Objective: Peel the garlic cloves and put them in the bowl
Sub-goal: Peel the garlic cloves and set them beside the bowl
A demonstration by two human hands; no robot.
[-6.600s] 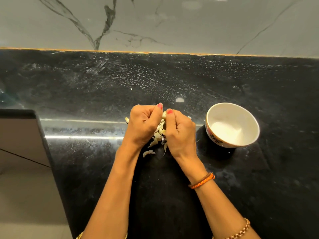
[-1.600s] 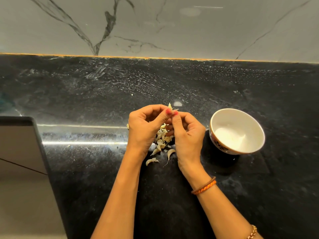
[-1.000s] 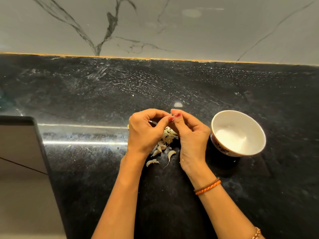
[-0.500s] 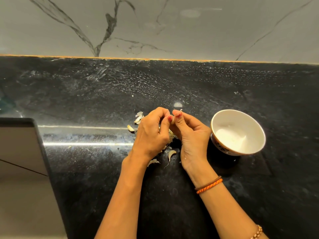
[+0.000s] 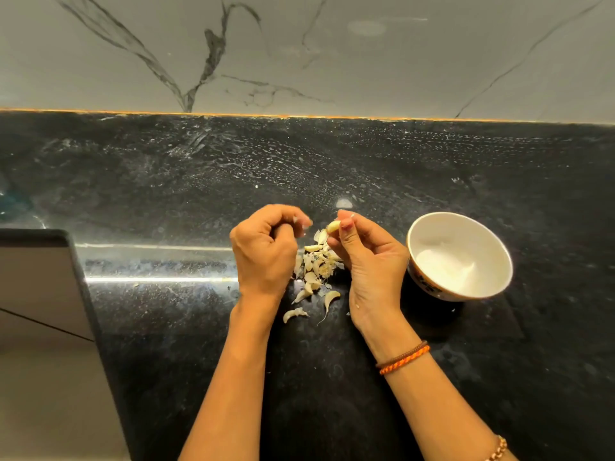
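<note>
Nearest the camera, on the black counter [image 5: 332, 377], we saw two bare forearms reaching forward, the right one wearing an orange and brown thread band [image 5: 403, 358] at the wrist and a beaded bracelet [image 5: 497, 449] lower down the arm. Just beyond the wrists lay the garlic pile [image 5: 316, 267], a loose heap of pale cloves and papery skins on the counter between the two hands, with two stray cloves [image 5: 329, 298] nearest us, apart from the heap.

The left hand [image 5: 264, 251] hung over the left side of the pile with its fingers curled inward; the fingertips were blurred, and we could not tell whether they pinched a scrap of skin or nothing. The right hand [image 5: 369, 261] was raised on the other side, palm turned toward the left, pinching a single clove [image 5: 333, 225] between thumb and forefinger above the far end of the pile. The two hands were apart, not touching.

To the right of the right hand, just beside it, stood the white bowl [image 5: 419, 227] with a patterned outer wall; we made out no cloves inside it. Off to the left, the counter's edge dropped away to a grey cabinet front [image 5: 36, 287]. Farther back the counter ran to a thin orange strip [image 5: 299, 116], and above it rose a grey marble wall [image 5: 399, 61] with dark veins.
</note>
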